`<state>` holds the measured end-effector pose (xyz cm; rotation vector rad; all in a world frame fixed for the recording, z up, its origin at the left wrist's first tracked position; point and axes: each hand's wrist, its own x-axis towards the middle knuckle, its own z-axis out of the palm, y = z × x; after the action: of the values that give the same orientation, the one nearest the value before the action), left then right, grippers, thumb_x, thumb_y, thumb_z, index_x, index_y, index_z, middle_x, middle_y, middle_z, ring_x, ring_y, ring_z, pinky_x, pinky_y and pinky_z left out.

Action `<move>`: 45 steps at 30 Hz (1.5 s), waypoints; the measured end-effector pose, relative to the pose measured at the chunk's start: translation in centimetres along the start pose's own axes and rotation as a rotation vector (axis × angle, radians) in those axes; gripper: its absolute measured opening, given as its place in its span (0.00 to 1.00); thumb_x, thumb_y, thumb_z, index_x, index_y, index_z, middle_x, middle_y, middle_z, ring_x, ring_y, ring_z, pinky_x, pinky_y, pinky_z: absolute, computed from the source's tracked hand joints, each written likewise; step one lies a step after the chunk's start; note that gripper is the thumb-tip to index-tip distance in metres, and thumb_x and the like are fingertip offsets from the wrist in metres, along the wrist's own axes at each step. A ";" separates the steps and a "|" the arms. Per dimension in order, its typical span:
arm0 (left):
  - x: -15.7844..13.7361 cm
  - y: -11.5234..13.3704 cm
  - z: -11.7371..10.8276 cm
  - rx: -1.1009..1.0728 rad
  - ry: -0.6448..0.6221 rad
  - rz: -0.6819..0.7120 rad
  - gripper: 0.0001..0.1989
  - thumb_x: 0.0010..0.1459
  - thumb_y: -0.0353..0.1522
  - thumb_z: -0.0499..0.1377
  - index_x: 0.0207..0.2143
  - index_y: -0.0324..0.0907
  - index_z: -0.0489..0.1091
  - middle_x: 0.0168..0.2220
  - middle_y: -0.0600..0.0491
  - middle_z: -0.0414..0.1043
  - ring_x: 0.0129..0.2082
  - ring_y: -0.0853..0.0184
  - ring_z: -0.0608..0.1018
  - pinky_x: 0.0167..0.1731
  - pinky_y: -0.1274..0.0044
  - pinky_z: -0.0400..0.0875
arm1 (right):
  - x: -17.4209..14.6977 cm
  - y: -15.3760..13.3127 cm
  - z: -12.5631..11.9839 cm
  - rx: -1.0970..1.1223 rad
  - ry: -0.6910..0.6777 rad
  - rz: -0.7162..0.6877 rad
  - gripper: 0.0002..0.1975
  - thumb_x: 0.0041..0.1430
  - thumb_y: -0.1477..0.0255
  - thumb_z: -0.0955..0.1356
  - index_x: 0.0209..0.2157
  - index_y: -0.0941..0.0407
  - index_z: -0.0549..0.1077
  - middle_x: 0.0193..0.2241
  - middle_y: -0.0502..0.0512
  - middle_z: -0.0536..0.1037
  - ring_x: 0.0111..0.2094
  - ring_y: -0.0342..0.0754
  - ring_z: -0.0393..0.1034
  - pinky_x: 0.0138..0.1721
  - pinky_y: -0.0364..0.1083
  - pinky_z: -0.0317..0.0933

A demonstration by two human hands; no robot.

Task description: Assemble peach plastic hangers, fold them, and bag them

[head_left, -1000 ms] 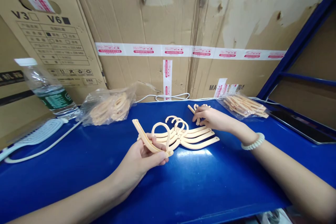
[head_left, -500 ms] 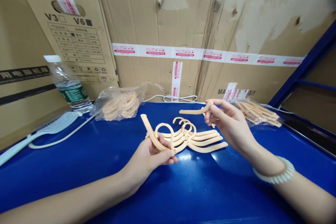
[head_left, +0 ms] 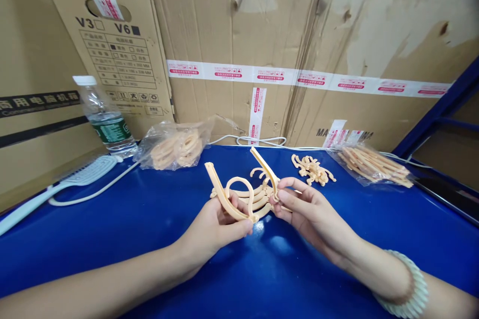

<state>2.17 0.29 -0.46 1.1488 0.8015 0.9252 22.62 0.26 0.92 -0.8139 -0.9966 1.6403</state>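
My left hand [head_left: 213, 232] is closed on a beige plastic hanger piece [head_left: 220, 192], a slightly curved, channelled arm joined at its lower end to a round hook. My right hand [head_left: 314, 217] pinches a separate hanger arm [head_left: 264, 163] by its lower end, with its channelled length pointing up and to the left. The two pieces are close together but apart. Behind them, partly hidden by both hands, several beige hangers [head_left: 258, 201] with curved hooks lie stacked on the blue table [head_left: 239, 279].
Small beige parts [head_left: 312, 169] lie heaped at the back right, beside a clear bag of long arms [head_left: 374, 163]. At the back left are a bag of hooks [head_left: 175, 149], a water bottle [head_left: 108, 119] and a pale hairbrush [head_left: 84, 174]. Cardboard [head_left: 232, 25] walls the rear.
My right hand has come left and down with the hanger arm, which has turned from nearly level to upright-slanted. The heap of small parts is now uncovered. My left hand keeps its hold.
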 end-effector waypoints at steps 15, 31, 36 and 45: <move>0.0 0.5 0.4 0.019 -0.034 -0.002 0.19 0.46 0.27 0.69 0.32 0.42 0.60 0.32 0.56 0.77 0.35 0.66 0.79 0.41 0.74 0.71 | -0.2 0.6 0.3 -0.178 -0.164 0.091 0.14 0.47 0.65 0.78 0.31 0.58 0.77 0.30 0.52 0.78 0.32 0.41 0.71 0.34 0.39 0.65; -0.2 0.1 0.6 0.110 0.025 0.036 0.20 0.44 0.25 0.69 0.32 0.43 0.59 0.31 0.56 0.79 0.33 0.66 0.81 0.36 0.76 0.73 | -0.1 0.5 0.6 -0.296 -0.180 -0.011 0.12 0.44 0.67 0.79 0.26 0.59 0.77 0.23 0.51 0.79 0.24 0.42 0.73 0.31 0.42 0.70; -0.4 0.3 0.9 0.100 0.042 0.032 0.19 0.43 0.24 0.69 0.30 0.43 0.60 0.29 0.58 0.78 0.31 0.67 0.81 0.32 0.78 0.73 | -0.3 0.5 0.9 -0.298 -0.149 0.000 0.13 0.40 0.69 0.80 0.24 0.59 0.76 0.21 0.50 0.79 0.23 0.41 0.73 0.29 0.40 0.69; -0.5 0.2 0.8 0.074 0.038 0.035 0.18 0.45 0.26 0.69 0.29 0.42 0.60 0.27 0.59 0.76 0.28 0.71 0.78 0.31 0.80 0.71 | -0.3 1.1 0.8 -0.366 -0.153 -0.038 0.15 0.43 0.69 0.79 0.28 0.58 0.73 0.24 0.50 0.78 0.25 0.41 0.73 0.29 0.39 0.68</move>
<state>2.69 -0.42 -0.07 1.2157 0.8549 0.9552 21.56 -0.37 0.28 -0.9110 -1.4396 1.5260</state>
